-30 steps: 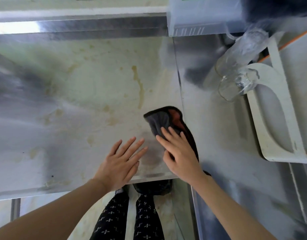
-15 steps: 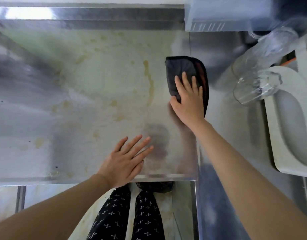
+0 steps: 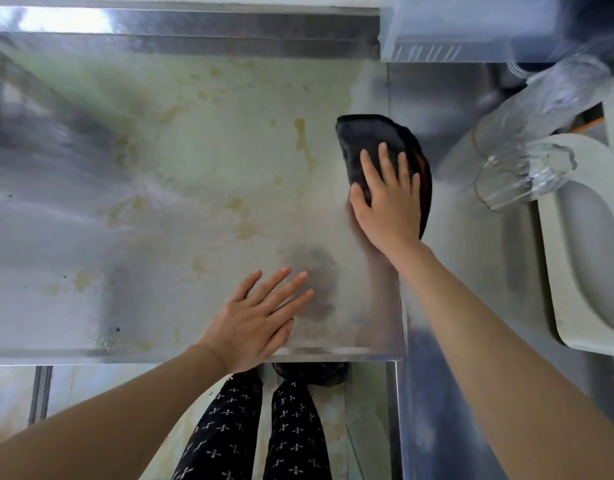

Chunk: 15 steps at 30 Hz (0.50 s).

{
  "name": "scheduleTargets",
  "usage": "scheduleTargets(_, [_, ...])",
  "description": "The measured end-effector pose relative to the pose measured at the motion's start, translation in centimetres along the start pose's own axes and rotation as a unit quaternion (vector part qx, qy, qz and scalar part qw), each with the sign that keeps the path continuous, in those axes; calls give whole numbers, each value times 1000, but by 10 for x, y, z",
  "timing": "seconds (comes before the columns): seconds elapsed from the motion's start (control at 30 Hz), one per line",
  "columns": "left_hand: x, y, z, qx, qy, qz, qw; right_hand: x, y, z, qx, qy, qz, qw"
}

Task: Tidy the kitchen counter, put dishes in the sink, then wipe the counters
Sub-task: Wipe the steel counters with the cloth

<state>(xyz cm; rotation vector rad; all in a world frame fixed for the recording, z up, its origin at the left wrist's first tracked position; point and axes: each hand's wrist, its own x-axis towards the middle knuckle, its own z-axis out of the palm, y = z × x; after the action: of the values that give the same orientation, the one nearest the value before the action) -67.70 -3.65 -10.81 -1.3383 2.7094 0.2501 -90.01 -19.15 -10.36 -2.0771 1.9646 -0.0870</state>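
A steel counter (image 3: 160,237) with yellowish stains fills the view. Near its right edge lies a dark folded cloth (image 3: 367,136) with an orange rim. My right hand (image 3: 388,199) presses flat on the cloth with straight, spread fingers, covering its near half. My left hand (image 3: 257,320) rests flat on the counter near the front edge, fingers straight, holding nothing. A brown streak (image 3: 303,140) runs just left of the cloth.
To the right sits a lower steel surface (image 3: 471,271) with a clear glass jug (image 3: 527,168) lying on its side and a white tray (image 3: 589,271). A pale appliance (image 3: 447,29) stands at the back right. My legs show below the counter's front edge.
My right hand pushed the cloth from near the front edge away to the back right of the counter, then drew it slightly nearer. My left hand stayed flat in place.
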Motion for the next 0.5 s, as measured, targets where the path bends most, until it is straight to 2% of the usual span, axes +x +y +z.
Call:
scheduleTargets(0.1, [0,0,0,5,4,0,1000,-23,-11,6,21,10,-7,1000])
scheduleTargets(0.23, [-1,0,1,9,3,-2,1000,-105,-16,18,8,-9,-60,998])
scheduleTargets(0.37, [0,0,2,11,4,-1,1000,-153,8,22,-22,-8,-90,996])
scheduleTargets(0.43, [0,0,2,13,7,0,1000,-150,27,21,-30,19,-34,999])
scheduleTargets(0.5, [0,0,2,14,12,0,1000,-142,34,19,-6,64,91,994])
